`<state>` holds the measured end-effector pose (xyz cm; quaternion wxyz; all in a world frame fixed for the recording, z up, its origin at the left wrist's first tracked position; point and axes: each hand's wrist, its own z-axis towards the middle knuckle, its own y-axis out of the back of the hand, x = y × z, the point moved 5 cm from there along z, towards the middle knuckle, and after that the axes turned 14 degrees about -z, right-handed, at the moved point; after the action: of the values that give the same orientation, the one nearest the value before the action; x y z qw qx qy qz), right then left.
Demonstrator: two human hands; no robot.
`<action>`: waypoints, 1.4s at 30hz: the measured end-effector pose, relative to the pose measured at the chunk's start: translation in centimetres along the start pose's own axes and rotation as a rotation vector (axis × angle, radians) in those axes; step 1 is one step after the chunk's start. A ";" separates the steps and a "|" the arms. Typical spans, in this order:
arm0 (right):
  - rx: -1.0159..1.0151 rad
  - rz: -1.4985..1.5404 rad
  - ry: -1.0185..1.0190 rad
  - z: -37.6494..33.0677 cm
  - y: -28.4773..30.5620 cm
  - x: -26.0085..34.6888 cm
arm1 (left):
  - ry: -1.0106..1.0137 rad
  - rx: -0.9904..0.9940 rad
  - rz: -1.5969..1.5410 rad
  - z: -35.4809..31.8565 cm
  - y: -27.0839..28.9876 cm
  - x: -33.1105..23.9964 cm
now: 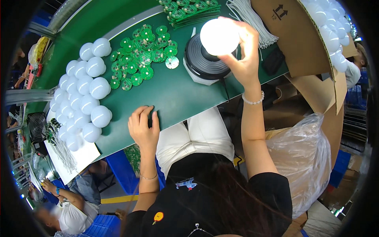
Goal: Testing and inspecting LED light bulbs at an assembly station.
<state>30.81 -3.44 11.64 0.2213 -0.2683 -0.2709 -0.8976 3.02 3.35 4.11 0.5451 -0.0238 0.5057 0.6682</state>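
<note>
My right hand (246, 51) is closed around the side of a round white bulb (219, 36), which glows bright white. The bulb sits over the middle of a black ringed round stand (197, 59) with a pale base; whether the two touch is hidden. My left hand (144, 125) rests on the green tabletop (177, 98) near its front edge, fingers loosely bent and thumb apart, holding nothing. Beyond it lies a spread of small round green circuit boards (138, 55), one of them (172, 62) showing a silvery face.
White bulb globes (85, 91) stand in rows at the left. Stacked green board panels (189, 12) and a bundle of white wires (252, 19) lie at the back. A cardboard box (294, 35) stands at the right, near a clear plastic bag (302, 166). Another person (75, 213) sits lower left.
</note>
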 end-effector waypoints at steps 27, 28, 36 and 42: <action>0.044 0.078 0.183 -9.3 -5.5 9.4 | 0.762 0.140 -1.885 -1.3 -1.5 -6.0; 0.062 0.074 0.139 -9.6 -5.6 9.1 | 0.763 0.132 -1.885 -1.3 -1.6 -6.2; 0.155 0.077 -0.010 -10.0 -7.1 8.0 | 0.887 0.099 -1.877 -2.1 -2.1 -5.3; 0.483 0.233 -0.291 -11.3 -9.9 4.8 | 0.586 -0.143 -1.444 -4.0 1.8 0.1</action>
<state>17.71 -4.02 2.82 0.3388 -0.3631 -0.4728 -0.7279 -0.48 0.83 3.27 0.6863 -0.5575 0.4439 0.1456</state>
